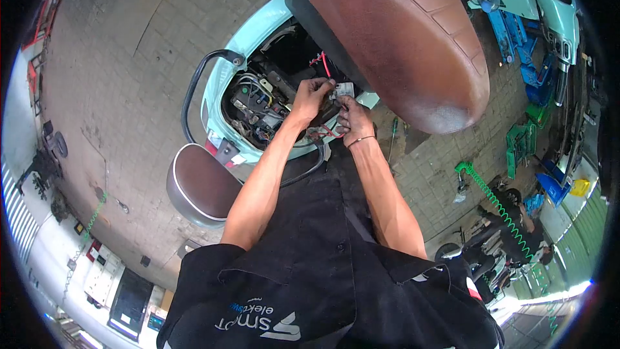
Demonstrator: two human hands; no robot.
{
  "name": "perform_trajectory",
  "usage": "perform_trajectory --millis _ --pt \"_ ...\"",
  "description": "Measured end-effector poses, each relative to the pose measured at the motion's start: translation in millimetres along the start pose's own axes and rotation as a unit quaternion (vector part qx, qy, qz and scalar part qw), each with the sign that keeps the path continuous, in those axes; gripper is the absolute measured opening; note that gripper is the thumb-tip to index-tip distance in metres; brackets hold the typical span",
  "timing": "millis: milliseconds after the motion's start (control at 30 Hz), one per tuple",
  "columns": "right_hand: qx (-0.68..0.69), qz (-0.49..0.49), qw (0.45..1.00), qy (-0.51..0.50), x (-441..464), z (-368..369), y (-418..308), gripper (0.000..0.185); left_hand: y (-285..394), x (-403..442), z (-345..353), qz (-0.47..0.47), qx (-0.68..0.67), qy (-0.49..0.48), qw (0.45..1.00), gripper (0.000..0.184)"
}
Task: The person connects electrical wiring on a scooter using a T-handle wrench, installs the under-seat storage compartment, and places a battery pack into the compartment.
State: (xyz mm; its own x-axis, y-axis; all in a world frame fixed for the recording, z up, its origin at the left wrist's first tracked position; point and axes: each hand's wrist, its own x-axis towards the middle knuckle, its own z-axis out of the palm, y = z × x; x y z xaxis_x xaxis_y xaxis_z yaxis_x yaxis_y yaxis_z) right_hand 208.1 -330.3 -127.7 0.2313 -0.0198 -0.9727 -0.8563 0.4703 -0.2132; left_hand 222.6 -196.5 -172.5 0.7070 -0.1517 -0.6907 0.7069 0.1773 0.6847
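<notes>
Beneath the brown seat [416, 39], which stood tipped up on the far right, I watched through the head view as both hands worked over the open compartment [297, 44] of a turquoise scooter body [256, 28]. Inside, toward the left, I saw bundled cables [247, 81], a dark boxy unit [241, 101] and other black parts; the far end was mostly in shadow.

At the compartment's right side, the pale grey part [345, 90] sat between the hands, its long axis running roughly left to right. Which end was its front, I couldn't tell. The left hand [313, 95] was pinched narrow on its left end; the right hand [355, 119], fingers curled, gripped its near edge. A red wire [326, 64] pointed far and slightly left from the left fingertips; whether they held it too, I couldn't tell. Well to the right stood a green crate [512, 156], its contents unclear to me.
</notes>
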Motion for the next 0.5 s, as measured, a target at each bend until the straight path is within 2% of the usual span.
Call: perform_trajectory --millis 100,133,200,333,500 --pt "-0.074 -0.07 0.994 0.027 0.6 1.3 8.8 0.01 -5.3 1.5 0.0 0.015 -0.028 0.006 0.999 0.029" --pt "-0.073 -0.068 0.995 0.028 0.0 3.3 11.7 0.01 -5.3 2.1 -0.1 0.002 -0.049 -0.004 0.999 0.027" --pt "-0.09 -0.177 0.978 0.07 -3.4 7.7 16.6 0.009 -5.3 -0.7 1.0 -0.014 -0.069 -0.011 0.997 0.025" --pt "-0.061 -0.183 0.98 0.053 -10.4 9.2 13.9 0.007 -5.9 -3.4 14.9 0.002 -0.126 0.038 0.991 0.027" --pt "-0.118 -0.209 0.967 0.088 5.3 4.5 15.5 0.008 -5.3 -6.8 15.6 0.029 -0.058 0.07 0.995 0.032"
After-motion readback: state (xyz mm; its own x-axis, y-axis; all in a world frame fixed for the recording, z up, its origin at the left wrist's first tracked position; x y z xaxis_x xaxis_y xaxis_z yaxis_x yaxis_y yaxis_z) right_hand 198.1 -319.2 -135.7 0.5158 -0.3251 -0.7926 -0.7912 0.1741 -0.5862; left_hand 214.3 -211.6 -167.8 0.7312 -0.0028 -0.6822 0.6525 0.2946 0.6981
